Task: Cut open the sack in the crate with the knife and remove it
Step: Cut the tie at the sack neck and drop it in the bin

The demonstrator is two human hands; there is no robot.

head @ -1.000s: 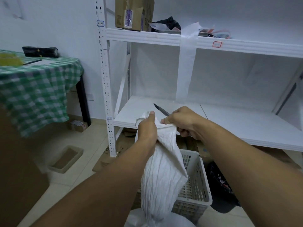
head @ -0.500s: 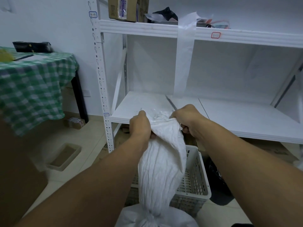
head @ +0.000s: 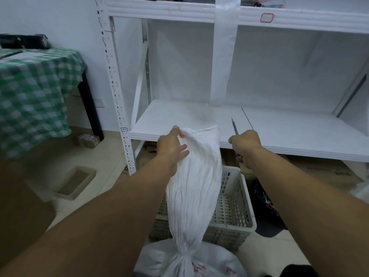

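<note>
My left hand pinched the top edge of the white sack, which hung stretched above the crate, while my right hand, just to its right, was closed around the knife, blade pointing up.

This looks like a storeroom or back room used for storage. A white metal shelving rack with slotted uprights fills the far wall, its boards mostly bare, one beam marked with a small red-outlined label. A pale perforated plastic crate sits on the tiled floor near the rack, with flattened cardboard stowed under the lowest shelf. On the left stands a counter under a green checked cloth, and a small cardboard box lies on the floor beside its leg.
</note>
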